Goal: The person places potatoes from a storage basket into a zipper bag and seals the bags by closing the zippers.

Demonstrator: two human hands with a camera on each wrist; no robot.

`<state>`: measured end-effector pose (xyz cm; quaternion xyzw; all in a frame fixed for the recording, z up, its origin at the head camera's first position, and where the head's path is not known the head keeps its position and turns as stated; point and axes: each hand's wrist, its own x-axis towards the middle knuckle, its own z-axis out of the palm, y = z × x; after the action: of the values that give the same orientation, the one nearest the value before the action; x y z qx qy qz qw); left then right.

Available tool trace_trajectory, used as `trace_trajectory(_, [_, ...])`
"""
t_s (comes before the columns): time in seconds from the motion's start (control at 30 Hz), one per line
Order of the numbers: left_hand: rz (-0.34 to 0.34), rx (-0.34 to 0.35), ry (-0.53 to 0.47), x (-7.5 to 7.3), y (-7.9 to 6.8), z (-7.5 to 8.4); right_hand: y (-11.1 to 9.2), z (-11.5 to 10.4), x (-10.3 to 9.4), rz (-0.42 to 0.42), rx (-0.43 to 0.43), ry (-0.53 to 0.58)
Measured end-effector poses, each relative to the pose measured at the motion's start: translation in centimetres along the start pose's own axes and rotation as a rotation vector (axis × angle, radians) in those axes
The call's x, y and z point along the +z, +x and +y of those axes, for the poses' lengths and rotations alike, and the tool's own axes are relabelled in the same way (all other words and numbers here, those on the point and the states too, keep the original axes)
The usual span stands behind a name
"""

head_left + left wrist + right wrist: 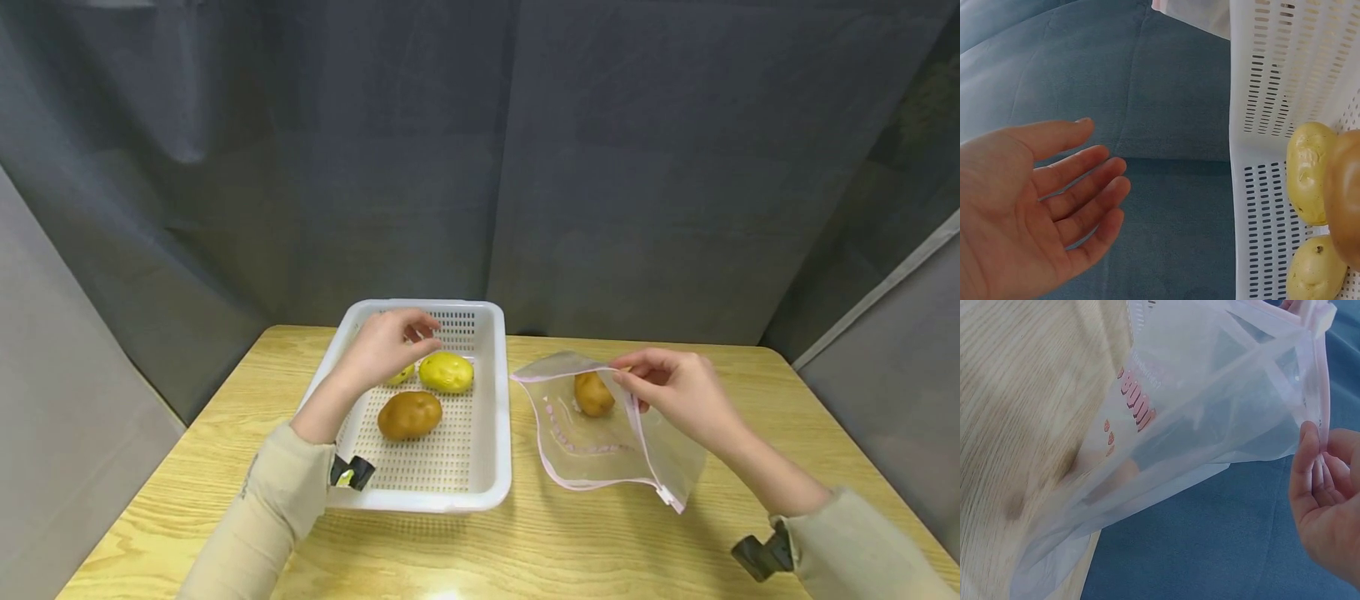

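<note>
My left hand (388, 346) is over the far part of a white perforated plastic basket (495, 417), fingers relaxed and holding nothing. Beneath it are a yellow potato (447, 372), another yellow one (402, 375) partly hidden by the hand, and a brown potato (410, 415) nearer the front. In the left wrist view the palm of the left hand (1054, 206) shows bare. On the right, my right hand (678, 392) pinches the pink-edged rim of a clear zip bag (551, 425), whose mouth gapes. A brown potato (592, 394) lies inside the bag.
The basket and bag rest side by side on a wooden table (585, 550). A slider (666, 495) sits at the bag's near corner. Dark grey cloth (637, 183) hangs behind the table's far edge, and pale panels (67, 367) stand at both sides.
</note>
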<state>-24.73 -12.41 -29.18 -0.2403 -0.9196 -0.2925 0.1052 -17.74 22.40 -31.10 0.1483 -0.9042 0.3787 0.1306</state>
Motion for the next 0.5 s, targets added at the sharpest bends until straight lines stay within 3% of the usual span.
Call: trace_trajectory(0.5, [-0.036, -0.034, -0.017, 0.3, 0.7, -1.0, -0.1, -0.1, 0.1, -0.009, 0.022, 0.012])
